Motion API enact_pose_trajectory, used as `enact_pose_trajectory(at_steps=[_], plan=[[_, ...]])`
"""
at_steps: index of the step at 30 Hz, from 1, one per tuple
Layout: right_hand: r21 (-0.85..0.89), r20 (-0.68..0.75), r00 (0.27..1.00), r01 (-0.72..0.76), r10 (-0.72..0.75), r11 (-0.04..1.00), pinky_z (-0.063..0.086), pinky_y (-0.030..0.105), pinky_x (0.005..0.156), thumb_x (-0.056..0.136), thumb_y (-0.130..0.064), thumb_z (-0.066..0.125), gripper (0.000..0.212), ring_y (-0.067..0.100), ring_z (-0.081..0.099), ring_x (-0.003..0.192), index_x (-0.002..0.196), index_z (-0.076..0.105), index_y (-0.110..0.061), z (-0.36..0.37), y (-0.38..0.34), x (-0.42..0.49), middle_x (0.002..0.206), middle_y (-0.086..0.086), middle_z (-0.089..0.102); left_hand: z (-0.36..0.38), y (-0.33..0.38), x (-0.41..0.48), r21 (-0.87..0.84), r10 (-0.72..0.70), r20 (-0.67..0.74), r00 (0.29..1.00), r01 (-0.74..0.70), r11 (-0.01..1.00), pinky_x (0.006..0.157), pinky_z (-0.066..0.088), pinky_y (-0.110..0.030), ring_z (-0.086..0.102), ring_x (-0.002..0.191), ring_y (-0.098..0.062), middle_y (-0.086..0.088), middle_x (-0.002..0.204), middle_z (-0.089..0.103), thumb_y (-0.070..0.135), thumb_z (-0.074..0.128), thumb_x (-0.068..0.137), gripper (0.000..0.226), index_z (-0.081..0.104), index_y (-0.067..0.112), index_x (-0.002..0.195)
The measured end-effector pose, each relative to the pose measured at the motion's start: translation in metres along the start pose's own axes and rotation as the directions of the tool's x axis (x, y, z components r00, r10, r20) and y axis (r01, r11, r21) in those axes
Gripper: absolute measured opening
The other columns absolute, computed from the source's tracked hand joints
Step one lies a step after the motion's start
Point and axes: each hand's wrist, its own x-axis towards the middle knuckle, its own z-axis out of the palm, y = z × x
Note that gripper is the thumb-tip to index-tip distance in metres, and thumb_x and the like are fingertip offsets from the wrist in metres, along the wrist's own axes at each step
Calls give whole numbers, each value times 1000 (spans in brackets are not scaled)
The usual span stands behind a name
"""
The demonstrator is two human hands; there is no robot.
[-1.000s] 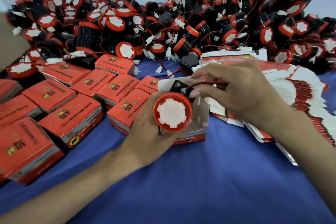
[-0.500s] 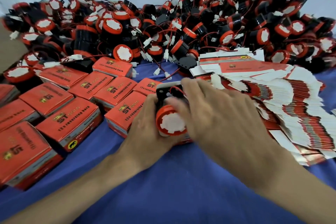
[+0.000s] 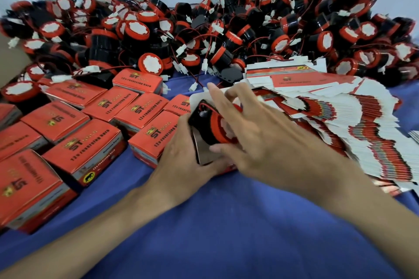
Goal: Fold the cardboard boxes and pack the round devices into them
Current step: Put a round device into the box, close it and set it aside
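Round device (image 3: 215,127), outside a second ago, now half inside box (image 3: 204,153), pinched in right hand (image 3: 267,140) grip, left hand (image 3: 181,165) clasping box.

**"ST" and "12v reversing horn" on the red boxes**

On the closed red boxes (image 3: 138,111) at the left and centre of the frame I read one print throughout: an "ST" mark with "12v reversing horn" beneath it. The box at lower left centre has a yellow oval badge (image 3: 88,178) with a black animal on its side; the grey print beside it is too blurred for me. At upper right, the top flat carton (image 3: 317,78) shows the ST mark and a yellow oval.
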Motion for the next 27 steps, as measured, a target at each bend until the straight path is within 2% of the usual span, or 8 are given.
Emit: enact_pose_trajectory(at_steps=[3, 6, 8, 10, 17, 20, 23, 27], plan=[[-95, 88, 994, 80, -71, 992, 37, 29, 70, 88, -45, 60, 72, 20, 50, 80, 146, 28, -18, -13, 18, -1, 125, 0, 39, 2, -3, -1, 29, 30, -13, 999, -30, 999, 82, 33, 3, 44, 105, 23, 49, 112, 40, 66, 69, 57, 70, 27, 56, 113], [-77, 131, 991, 43, -33, 996, 45, 41, 87, 81, -54, 56, 63, 23, 53, 108, 132, 35, -24, -21, 27, -3, 125, -6, 48, 3, -2, -1, 13, 56, -32, 998, -56, 998, 85, 35, 0, 46, 109, 17, 44, 116, 41, 68, 70, 54, 76, 22, 66, 113], [-59, 135, 990, 51, -42, 997, 45, 41, 86, 80, -54, 58, 58, 24, 53, 107, 126, 34, -29, -21, 27, -2, 119, -6, 54, 3, -3, -1, 10, 66, -23, 998, -66, 998, 87, 37, -2, 47, 111, 15, 45, 117, 41, 68, 72, 55, 77, 21, 68, 114], [-50, 141, 984, 117, -109, 992, 47, 42, 83, 85, -46, 61, 55, 24, 55, 106, 132, 38, -30, -16, 26, 0, 121, -6, 53, 3, -3, -1, 4, 87, -10, 996, -87, 996, 85, 39, -3, 50, 109, 13, 42, 116, 44, 64, 73, 58, 74, 23, 69, 112], [-56, 128, 963, 247, -238, 967, 51, 36, 84, 88, -5, 59, 52, 24, 50, 115, 136, 49, -23, 3, 37, 9, 133, 8, 38, 2, -7, -1, -6, 59, -3, 998, -59, 998, 84, 42, -11, 54, 106, 6, 26, 112, 54, 57, 63, 70, 50, 32, 47, 108], [-23, 120, 957, 270, -265, 963, 50, 39, 78, 91, -8, 59, 51, 27, 54, 102, 140, 49, -19, 12, 45, 13, 127, 12, 43, 1, -7, -2, -7, 58, 18, 998, -58, 998, 84, 42, -13, 55, 105, 2, 21, 108, 55, 46, 59, 81, 39, 32, 43, 110], [-16, 99, 961, 260, -257, 966, 45, 46, 80, 94, -16, 55, 51, 23, 50, 112, 144, 44, -19, 22, 50, 12, 132, 7, 44, 0, -6, -2, 1, 76, 39, 996, -76, 997, 81, 40, -12, 55, 100, -1, 12, 103, 58, 32, 58, 84, 37, 33, 40, 110], [10, 19, 970, 244, -244, 970, 36, 41, 71, 92, -20, 58, 45, 19, 50, 117, 137, 53, -16, 29, 49, 6, 131, 3, 52, -2, -2, -5, -18, 64, 42, 997, -63, 998, 78, 44, -30, 57, 88, -15, -11, 93, 59, 46, 56, 81, 36, 34, 40, 110]])
